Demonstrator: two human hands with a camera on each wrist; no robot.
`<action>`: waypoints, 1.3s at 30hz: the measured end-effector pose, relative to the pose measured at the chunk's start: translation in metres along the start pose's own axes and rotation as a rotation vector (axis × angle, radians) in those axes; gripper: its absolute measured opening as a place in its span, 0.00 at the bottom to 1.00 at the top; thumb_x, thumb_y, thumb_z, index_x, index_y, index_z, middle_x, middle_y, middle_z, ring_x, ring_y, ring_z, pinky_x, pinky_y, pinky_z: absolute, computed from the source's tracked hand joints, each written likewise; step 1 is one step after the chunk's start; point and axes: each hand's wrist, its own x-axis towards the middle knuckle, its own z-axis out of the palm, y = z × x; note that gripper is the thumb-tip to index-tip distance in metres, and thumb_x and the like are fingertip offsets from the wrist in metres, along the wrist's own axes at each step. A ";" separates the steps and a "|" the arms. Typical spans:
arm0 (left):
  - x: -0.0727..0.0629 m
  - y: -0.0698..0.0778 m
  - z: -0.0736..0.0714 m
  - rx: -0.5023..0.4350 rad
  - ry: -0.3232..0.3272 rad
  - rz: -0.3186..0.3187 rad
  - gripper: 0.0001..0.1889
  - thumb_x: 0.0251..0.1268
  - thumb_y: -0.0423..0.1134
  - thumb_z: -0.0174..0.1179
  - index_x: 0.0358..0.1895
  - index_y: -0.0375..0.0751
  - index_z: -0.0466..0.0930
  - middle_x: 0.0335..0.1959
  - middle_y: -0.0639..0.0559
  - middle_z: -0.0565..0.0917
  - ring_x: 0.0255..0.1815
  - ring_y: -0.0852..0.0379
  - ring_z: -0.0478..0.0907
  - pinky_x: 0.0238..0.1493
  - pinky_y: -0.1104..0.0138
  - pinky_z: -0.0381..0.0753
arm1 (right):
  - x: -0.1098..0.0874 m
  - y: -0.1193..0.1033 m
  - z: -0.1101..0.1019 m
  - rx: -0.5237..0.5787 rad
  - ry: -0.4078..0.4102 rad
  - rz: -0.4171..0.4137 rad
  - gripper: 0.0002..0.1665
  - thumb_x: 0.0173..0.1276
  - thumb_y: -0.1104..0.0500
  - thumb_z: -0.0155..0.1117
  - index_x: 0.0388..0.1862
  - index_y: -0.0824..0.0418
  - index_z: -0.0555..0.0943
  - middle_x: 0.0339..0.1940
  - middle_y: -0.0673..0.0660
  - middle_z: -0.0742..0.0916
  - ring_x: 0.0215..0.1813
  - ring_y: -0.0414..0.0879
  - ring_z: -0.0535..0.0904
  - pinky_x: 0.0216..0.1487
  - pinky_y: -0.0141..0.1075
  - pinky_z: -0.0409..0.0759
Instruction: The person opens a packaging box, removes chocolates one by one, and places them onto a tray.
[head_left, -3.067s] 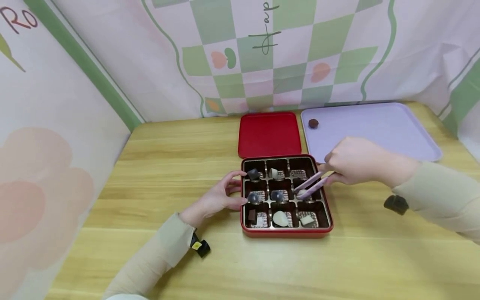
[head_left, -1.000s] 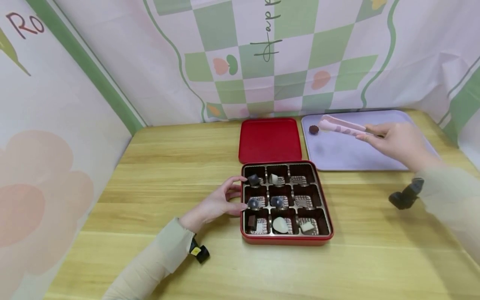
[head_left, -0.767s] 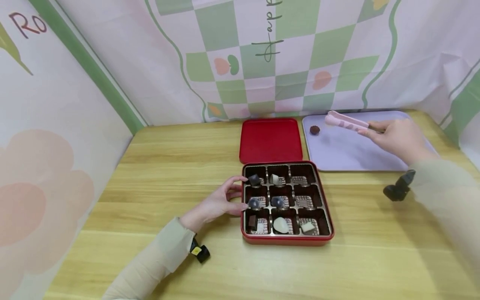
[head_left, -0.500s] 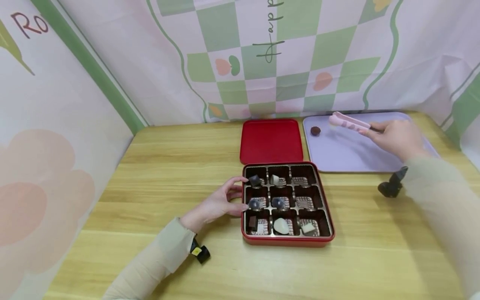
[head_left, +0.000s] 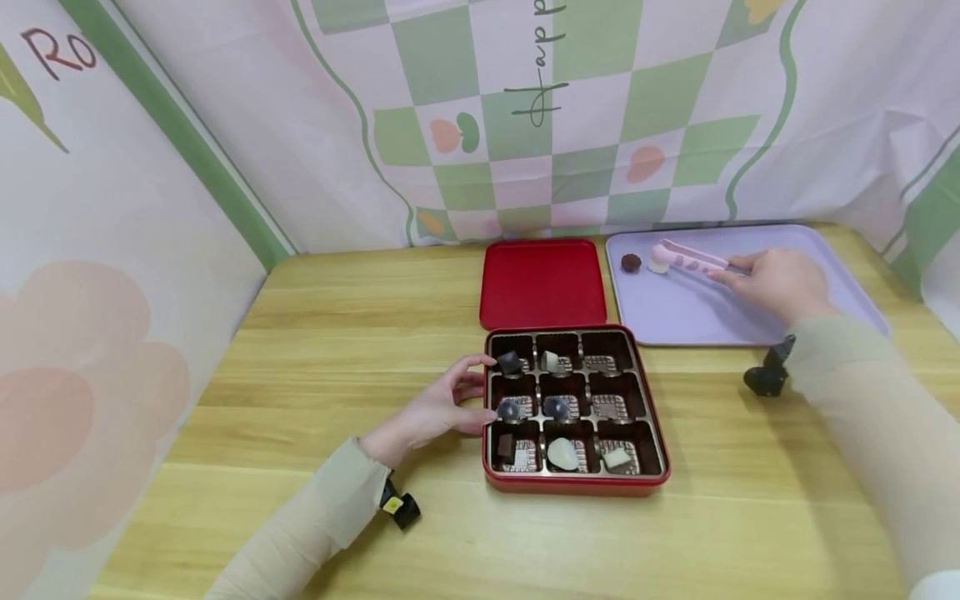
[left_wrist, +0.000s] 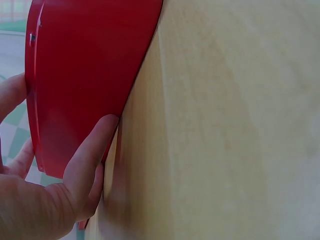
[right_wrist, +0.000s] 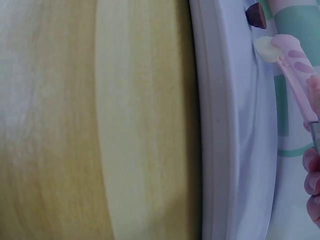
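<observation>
Tongs (head_left: 692, 263) are gripped by right hand (head_left: 783, 283), tin (head_left: 577, 486) touched by loose left hand (head_left: 438, 410); white candy (right_wrist: 266, 49) seems nearly set on two-o'clock tray (head_left: 667, 321), to be freed.

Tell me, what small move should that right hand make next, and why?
Probably ease the pink tongs open with the right hand once the white piece rests on the lavender tray: they hold it low there, beside the brown piece; whether it already touches is unclear.
</observation>
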 end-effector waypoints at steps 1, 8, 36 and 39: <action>0.000 0.000 0.000 -0.002 0.000 -0.001 0.38 0.54 0.21 0.62 0.68 0.48 0.60 0.64 0.36 0.64 0.65 0.42 0.64 0.51 0.60 0.83 | 0.000 0.001 0.000 -0.001 0.000 -0.001 0.41 0.64 0.31 0.50 0.58 0.63 0.75 0.29 0.75 0.82 0.33 0.64 0.76 0.24 0.44 0.68; -0.001 0.000 0.001 -0.015 -0.007 -0.008 0.38 0.54 0.22 0.62 0.68 0.48 0.59 0.64 0.36 0.63 0.65 0.42 0.64 0.52 0.59 0.83 | -0.001 0.005 0.002 0.022 -0.015 0.033 0.44 0.65 0.29 0.46 0.60 0.64 0.73 0.45 0.81 0.79 0.40 0.70 0.76 0.28 0.48 0.70; -0.001 0.005 0.001 -0.028 -0.020 -0.026 0.38 0.55 0.22 0.61 0.68 0.50 0.58 0.66 0.35 0.61 0.67 0.40 0.62 0.47 0.58 0.85 | -0.034 -0.027 -0.036 0.062 0.214 -0.249 0.30 0.58 0.44 0.68 0.52 0.64 0.82 0.10 0.50 0.78 0.19 0.40 0.65 0.19 0.33 0.60; -0.002 0.003 0.001 -0.030 -0.019 -0.027 0.38 0.55 0.22 0.61 0.68 0.50 0.58 0.66 0.35 0.61 0.67 0.40 0.62 0.47 0.58 0.85 | -0.037 -0.031 -0.038 0.059 0.220 -0.270 0.29 0.57 0.45 0.69 0.51 0.63 0.82 0.09 0.50 0.78 0.19 0.39 0.64 0.19 0.33 0.61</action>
